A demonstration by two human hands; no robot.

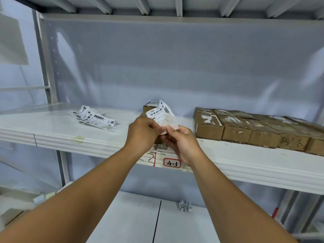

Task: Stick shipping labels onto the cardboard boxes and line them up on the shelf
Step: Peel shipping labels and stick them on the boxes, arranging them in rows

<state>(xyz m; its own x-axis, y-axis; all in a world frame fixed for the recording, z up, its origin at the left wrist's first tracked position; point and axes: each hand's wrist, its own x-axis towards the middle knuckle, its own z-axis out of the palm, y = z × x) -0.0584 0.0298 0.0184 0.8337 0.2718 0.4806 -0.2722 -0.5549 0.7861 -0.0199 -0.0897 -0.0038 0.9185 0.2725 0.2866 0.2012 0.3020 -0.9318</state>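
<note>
Head view of a white shelf (70, 139) at the moment of labelling. A printed label (158, 111) with barcodes is held up in front of the shelf, above its front edge, by both hands. The left hand (144, 131) pinches it at its lower left, fingers curled. The right hand (182, 144) pinches a pale, translucent strip of backing paper (169, 122) at the label's lower right corner. A small box (148, 106) of brown cardboard stands on the shelf directly behind the label and is largely hidden by the label and the hands; whether it is touched cannot be told. To the right, well apart from the hands, a row of boxes (245, 127) is laid side by side, touching one another, with torn white scraps on their tops and scribbled marks on one front face. To the left, a loose pile of labels (94, 117) lies flat on the shelf. A red-bordered tag (172, 163) marked "4-3" is stuck to the shelf's front edge just below the right wrist. A cloudy plastic sheet (175, 67) is hung behind the shelf, and a grey perforated post (46, 67) stands at its left end. Below, between the forearms, a lower shelf (136, 218) carries a piece of crumpled paper (184, 206).
</note>
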